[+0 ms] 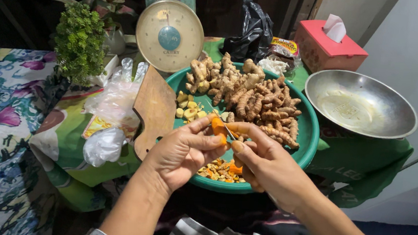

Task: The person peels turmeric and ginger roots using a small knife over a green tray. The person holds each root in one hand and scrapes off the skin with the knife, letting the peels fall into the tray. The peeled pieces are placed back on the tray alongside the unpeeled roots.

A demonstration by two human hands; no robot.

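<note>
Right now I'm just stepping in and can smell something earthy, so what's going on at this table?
A person is peeling an orange turmeric root. The left hand holds it, and the right hand works a small knife against it. Both hands are over a green basin holding a pile of unpeeled roots, some pale cut pieces and a heap of peelings. A wooden cutting board leans on the rim; a dial scale and a metal bowl stand nearby.
</note>
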